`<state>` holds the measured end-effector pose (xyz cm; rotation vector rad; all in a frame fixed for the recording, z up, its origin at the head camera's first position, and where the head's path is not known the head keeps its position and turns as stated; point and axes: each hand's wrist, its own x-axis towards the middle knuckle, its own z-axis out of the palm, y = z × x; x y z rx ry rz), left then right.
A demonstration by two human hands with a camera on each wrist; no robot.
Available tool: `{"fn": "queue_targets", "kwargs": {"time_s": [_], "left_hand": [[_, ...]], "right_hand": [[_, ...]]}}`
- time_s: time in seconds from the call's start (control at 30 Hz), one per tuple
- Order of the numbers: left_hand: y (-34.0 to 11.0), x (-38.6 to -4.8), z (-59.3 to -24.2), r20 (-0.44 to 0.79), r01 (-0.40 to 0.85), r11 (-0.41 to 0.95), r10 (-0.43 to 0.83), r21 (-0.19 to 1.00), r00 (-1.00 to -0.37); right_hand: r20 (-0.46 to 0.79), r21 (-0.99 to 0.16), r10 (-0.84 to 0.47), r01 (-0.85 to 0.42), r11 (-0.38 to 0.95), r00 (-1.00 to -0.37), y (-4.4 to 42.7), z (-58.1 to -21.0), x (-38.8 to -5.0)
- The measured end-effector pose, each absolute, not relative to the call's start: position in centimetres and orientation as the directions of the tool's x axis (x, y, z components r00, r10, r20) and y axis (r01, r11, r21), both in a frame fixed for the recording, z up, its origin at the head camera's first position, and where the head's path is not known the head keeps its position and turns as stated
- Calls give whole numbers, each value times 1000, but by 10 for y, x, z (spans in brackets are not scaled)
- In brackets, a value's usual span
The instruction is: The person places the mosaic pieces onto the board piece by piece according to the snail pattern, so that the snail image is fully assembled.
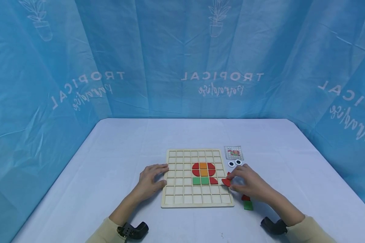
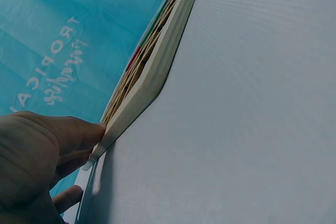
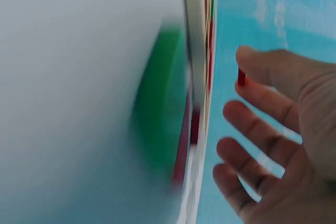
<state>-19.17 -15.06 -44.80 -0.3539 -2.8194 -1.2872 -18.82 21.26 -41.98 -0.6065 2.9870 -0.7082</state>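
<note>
A wooden grid board (image 1: 182, 199) lies on the white table, with red, orange and green pieces in its cells. My left hand (image 1: 149, 182) touches the board's left edge; in the left wrist view, the thumb and fingers of that hand (image 2: 42, 156) rest on the board's rim (image 2: 152, 80). Over the board's right edge, my right hand (image 1: 249, 184) pinches a red piece (image 1: 226, 182). The right wrist view shows that hand (image 3: 289, 129) with the red piece (image 3: 241, 76) between thumb and index finger, the other fingers spread.
Right of the board lie a small pattern card (image 1: 234, 153), two white discs with black centres (image 1: 231, 164), a green piece (image 1: 248, 205) and a red piece (image 1: 245, 197) near my right wrist. Blue curtains (image 1: 170, 60) with white print hang behind the table.
</note>
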Motion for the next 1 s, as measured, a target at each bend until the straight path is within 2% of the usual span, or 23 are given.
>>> {"fn": "queue_targets", "kwargs": {"time_s": [0.47, 1.0], "left_hand": [[-149, -191, -449, 149, 240, 637, 195, 733, -969], [-150, -191, -447, 147, 244, 629, 203, 739, -968]], "right_hand": [[253, -383, -449, -515, 767, -857, 122, -426, -198], [247, -304, -492, -549, 778, -835, 93, -433, -206]]}}
